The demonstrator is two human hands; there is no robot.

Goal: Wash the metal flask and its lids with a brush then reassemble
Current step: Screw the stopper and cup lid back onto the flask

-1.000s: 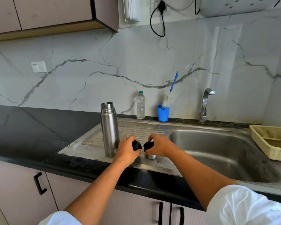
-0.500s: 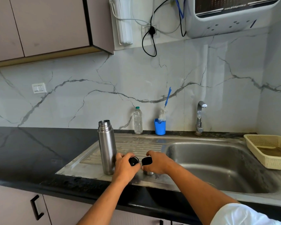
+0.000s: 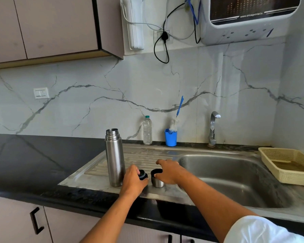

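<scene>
An open steel flask (image 3: 114, 158) stands upright on the sink's drainboard (image 3: 140, 157). Just right of it, my left hand (image 3: 132, 180) grips a small black inner stopper (image 3: 142, 174). Beside that, the steel cup lid (image 3: 157, 178) with a black inside stands mouth up on the drainboard, and my right hand (image 3: 168, 171) rests over its right rim, fingers spread and thumb against the rim. A bottle brush with a blue handle (image 3: 179, 106) leans in a blue cup (image 3: 170, 137) at the back wall.
A clear water bottle (image 3: 147, 130) stands by the blue cup. The tap (image 3: 213, 128) rises behind the steel basin (image 3: 235, 178). A beige plastic basket (image 3: 288, 164) sits at the right. Black counter (image 3: 33, 160) spreads to the left.
My hands have drawn slightly apart. The right hand's fingers have lifted off the cup lid and spread. The camera has tilted up, showing more wall.
</scene>
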